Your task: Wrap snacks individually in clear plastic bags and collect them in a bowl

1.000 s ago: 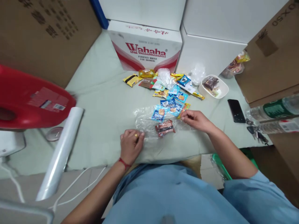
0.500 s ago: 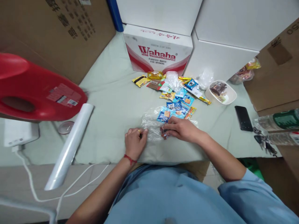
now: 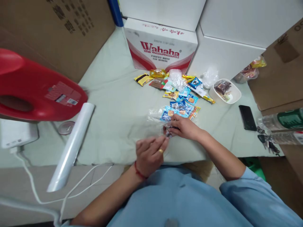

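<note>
A clear plastic bag [image 3: 155,121] lies on the pale green cloth [image 3: 113,107] in front of me, with blue snack packets [image 3: 176,110] at its far end. My right hand [image 3: 183,126] is closed on a small dark red-brown snack packet [image 3: 168,131] at the bag. My left hand [image 3: 150,154] is lifted off the cloth, fingers pinched on the near edge of the bag. Further back lies a loose pile of small snack packets [image 3: 180,86].
A white bowl [image 3: 234,96] with a dark packet stands at the right, then a black phone [image 3: 247,117], keys [image 3: 266,142] and bottles [image 3: 284,121]. A Wahaha box [image 3: 161,47], white boxes and cardboard boxes ring the cloth. A red container [image 3: 35,90] and plastic roll [image 3: 71,148] lie left.
My right hand came back from the far side of the bag and closed on the red-brown packet. My left hand rose from the cloth towards me, pulling the bag's edge.
</note>
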A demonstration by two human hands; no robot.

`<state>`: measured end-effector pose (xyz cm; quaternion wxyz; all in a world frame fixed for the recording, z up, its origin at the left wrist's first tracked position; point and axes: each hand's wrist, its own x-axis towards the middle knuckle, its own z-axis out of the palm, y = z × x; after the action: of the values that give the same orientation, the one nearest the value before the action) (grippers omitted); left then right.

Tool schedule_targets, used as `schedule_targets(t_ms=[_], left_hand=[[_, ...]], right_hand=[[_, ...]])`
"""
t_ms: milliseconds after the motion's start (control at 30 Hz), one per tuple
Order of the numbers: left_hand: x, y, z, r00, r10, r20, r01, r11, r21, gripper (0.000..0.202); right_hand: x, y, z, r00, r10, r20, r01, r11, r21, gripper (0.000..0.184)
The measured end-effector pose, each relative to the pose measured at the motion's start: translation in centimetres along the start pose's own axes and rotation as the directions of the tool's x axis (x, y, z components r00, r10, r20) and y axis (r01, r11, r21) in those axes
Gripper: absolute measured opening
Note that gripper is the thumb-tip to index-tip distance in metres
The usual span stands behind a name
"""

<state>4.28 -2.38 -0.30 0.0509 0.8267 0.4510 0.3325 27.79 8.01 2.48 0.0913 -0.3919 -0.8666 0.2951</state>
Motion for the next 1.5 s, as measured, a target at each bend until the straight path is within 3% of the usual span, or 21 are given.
schedule_targets(t_ms=[67,133,300,400,467,600,733,833,967,1100,1200,1267,1367,1500], left_hand=[[1.2,0.4,1.2,0.981,-0.048,0.188,0.051,0.999,-0.013,0.055],[2.4,0.0,2.1,0.959,-0.137,0.249,0.142,0.99,-0.001,0.053],[2.7,-3.5,1.8,0.915,-0.385,0.119,0.37,0.92,0.127,0.032],[1.8,-6.1,1.1,0.877,-0.472,0.093,0.464,0.881,0.095,0.027],[1.5,-7.2,1.1,0.89,-0.441,0.115,0.448,0.893,-0.043,0.031],[2.7,-7.5,2.5,0.941,-0.247,0.231,0.316,0.887,-0.338,0.059],[4.8,-7.2,3.9,0.904,-0.212,0.37,0.356,0.854,-0.379,0.074],[5.2,-8.1,3.5,0.885,-0.282,0.371,0.405,0.86,-0.31,0.06],[3.7,-10.2,1.4,0.888,-0.29,0.358,0.405,0.86,-0.31,0.028],[1.5,-11.5,-1.0,0.9,-0.374,0.224,0.435,0.811,-0.392,0.02],[0.6,-11.2,-2.1,0.849,-0.52,0.096,0.515,0.771,-0.374,0.019],[0.8,-10.2,-2.4,0.856,-0.513,0.056,0.503,0.806,-0.311,0.022],[2.4,-7.9,-1.7,0.926,-0.362,0.109,0.377,0.907,-0.187,0.031],[5.0,-6.1,0.4,0.927,-0.283,0.248,0.291,0.957,0.005,0.029]], right_hand=[[0.0,0.1,-0.1,1.0,0.006,0.002,-0.006,1.0,-0.021,0.024],[-0.1,0.3,-0.2,1.0,0.009,0.002,-0.009,1.0,-0.024,0.025],[-0.4,0.7,-0.5,1.0,-0.009,0.003,0.009,0.999,0.051,0.029],[-0.4,0.8,-0.4,1.0,0.001,-0.012,0.0,0.998,0.063,0.029],[-0.4,0.9,-0.3,1.0,-0.004,-0.02,0.006,0.998,0.062,0.028],[-0.5,1.1,-0.2,0.999,-0.023,-0.047,0.026,0.997,0.068,0.03],[-1.0,1.2,-0.1,0.997,-0.022,-0.08,0.03,0.994,0.104,0.031],[-1.4,1.3,0.2,0.995,0.006,-0.1,0.005,0.994,0.114,0.032],[-1.6,1.3,0.6,0.992,0.017,-0.129,0.0,0.991,0.133,0.032],[-1.7,1.6,0.8,0.989,0.02,-0.15,0.003,0.989,0.15,0.032],[-1.8,1.7,1.0,0.988,0.022,-0.154,0.003,0.987,0.16,0.032],[-1.9,1.7,1.1,0.987,0.021,-0.16,0.005,0.986,0.164,0.033],[-1.8,1.5,1.2,0.986,0.024,-0.167,0.003,0.987,0.161,0.032],[-1.8,1.2,1.2,0.987,0.023,-0.157,0.0,0.989,0.146,0.031]])
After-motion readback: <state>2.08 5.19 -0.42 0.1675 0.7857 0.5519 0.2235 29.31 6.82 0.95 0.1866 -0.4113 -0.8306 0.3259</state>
